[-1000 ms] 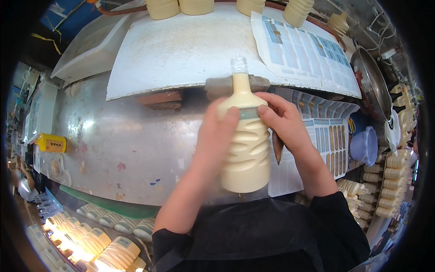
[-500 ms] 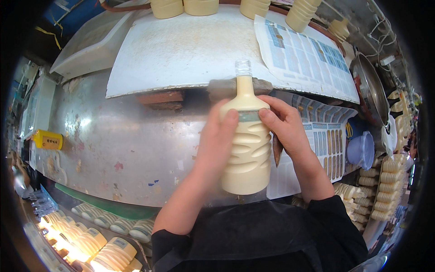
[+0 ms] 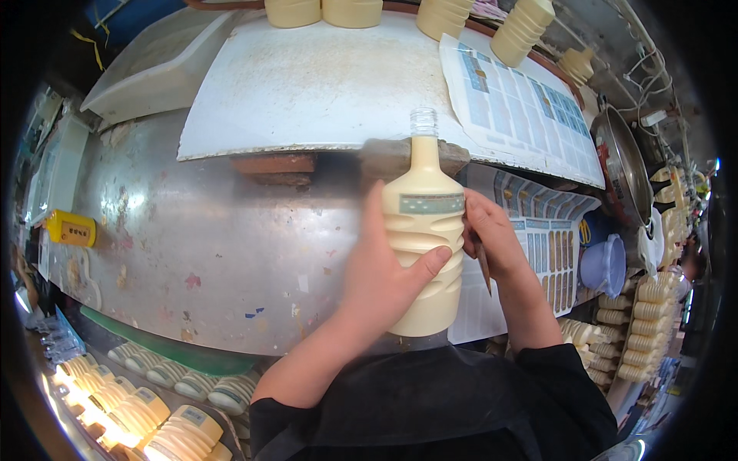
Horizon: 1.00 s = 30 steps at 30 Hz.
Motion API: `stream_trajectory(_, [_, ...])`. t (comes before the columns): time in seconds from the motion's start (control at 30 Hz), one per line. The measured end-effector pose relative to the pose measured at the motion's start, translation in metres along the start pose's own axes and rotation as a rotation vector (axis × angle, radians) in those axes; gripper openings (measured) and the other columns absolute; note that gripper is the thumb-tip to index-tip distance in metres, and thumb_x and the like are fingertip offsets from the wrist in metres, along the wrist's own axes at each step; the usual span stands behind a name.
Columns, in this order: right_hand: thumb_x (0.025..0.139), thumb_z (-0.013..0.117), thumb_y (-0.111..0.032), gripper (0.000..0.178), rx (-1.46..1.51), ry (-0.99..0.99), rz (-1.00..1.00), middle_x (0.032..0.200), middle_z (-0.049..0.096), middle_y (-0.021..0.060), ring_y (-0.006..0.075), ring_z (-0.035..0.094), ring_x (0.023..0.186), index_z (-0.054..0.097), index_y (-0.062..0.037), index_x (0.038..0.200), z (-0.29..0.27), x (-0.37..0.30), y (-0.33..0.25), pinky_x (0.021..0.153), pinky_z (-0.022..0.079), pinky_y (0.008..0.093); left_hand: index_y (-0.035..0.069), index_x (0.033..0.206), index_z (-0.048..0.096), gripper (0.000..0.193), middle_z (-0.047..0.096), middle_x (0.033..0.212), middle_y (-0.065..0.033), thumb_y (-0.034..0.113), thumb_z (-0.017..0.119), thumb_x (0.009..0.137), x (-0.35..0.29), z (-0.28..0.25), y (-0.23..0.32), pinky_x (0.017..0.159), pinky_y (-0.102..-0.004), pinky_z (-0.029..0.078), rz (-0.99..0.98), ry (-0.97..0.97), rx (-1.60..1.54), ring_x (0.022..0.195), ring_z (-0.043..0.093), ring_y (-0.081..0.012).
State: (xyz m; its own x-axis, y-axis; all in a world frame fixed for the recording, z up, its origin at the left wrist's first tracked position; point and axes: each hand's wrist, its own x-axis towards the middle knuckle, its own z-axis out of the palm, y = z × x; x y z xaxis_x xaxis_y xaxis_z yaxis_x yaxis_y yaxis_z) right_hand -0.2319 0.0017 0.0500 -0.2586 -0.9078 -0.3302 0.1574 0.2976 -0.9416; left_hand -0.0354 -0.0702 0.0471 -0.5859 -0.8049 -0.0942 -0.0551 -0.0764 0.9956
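Left hand grasps one ribbed cream bottle above one steel table; right hand, beside the bottle, clenches one pointed brown tool. Four similar bottles line one white board's far edge.

Two hands show: one left hand and one right hand. Between them is one cream bottle with one green label, plus one pointed tool in the right. One metal table and one white board carry the things. Four standing bottles line the board's far edge. One yellow container, one purple bucket, one pan and one white tray make four singles. Five lying bottles form a row at lower left. Stacked bottles at lower right probably exceed ten, blurred near the rim.
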Motion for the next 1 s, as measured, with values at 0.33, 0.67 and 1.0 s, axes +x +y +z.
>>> stream_trajectory(0.33, [0.107, 0.046, -0.014, 0.046, -0.139, 0.015, -0.148, 0.113, 0.067, 0.0055, 0.0083, 0.06, 0.097, 0.047, 0.0014, 0.15, 0.017, -0.02, -0.022, 0.085, 0.05, 0.0232, 0.003, 0.157, 0.029, 0.089, 0.053, 0.144, -0.0141, 0.012, 0.073, 0.08, 0.009, -0.008, -0.011, 0.11, -0.0394, 0.046, -0.148, -0.049, -0.44, 0.131, 0.055, -0.0255])
stream_trajectory(0.67, [0.104, 0.05, -0.011, 0.047, -0.149, 0.026, -0.273, 0.136, 0.062, 0.0168, 0.0216, 0.059, 0.123, 0.047, 0.0045, 0.148, 0.012, -0.014, -0.002, 0.105, 0.046, 0.0331, 0.002, 0.155, 0.032, 0.09, 0.054, 0.144, -0.014, 0.02, 0.075, 0.078, 0.011, 0.002, -0.006, 0.11, -0.039, 0.047, -0.154, -0.063, -0.526, 0.131, 0.057, -0.0263])
stream_trajectory(1.0, [0.103, 0.055, -0.016, 0.037, -0.024, -0.002, -0.168, 0.102, 0.063, 0.0003, 0.0053, 0.056, 0.085, 0.059, -0.0014, 0.137, -0.006, 0.001, -0.013, 0.076, 0.048, 0.0244, 0.002, 0.154, 0.032, 0.071, 0.051, 0.14, -0.0133, 0.011, 0.064, 0.091, 0.008, 0.017, 0.015, 0.108, -0.0357, 0.044, -0.032, 0.186, -0.189, 0.126, 0.054, -0.0211])
